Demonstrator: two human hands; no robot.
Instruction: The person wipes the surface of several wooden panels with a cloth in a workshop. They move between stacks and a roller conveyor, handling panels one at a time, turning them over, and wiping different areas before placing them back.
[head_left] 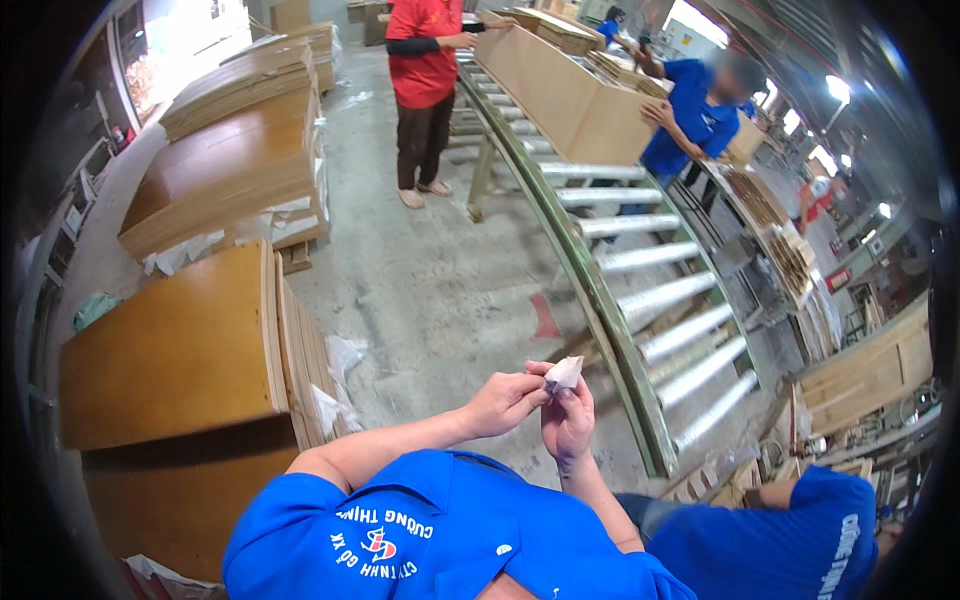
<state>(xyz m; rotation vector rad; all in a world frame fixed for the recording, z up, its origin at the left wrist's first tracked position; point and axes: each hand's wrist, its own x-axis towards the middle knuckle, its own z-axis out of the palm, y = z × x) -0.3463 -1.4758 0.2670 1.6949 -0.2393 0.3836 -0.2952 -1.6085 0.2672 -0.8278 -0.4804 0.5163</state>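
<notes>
Hands, two: left hand [503, 402] and right hand [567, 420] each in pinching grip on one small white wad [563, 374].

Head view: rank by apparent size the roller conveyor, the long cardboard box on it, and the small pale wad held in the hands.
1. Roller conveyor.
2. Long cardboard box, though it lies farther from the camera.
3. Pale wad, pinched between left hand and right hand.
</notes>
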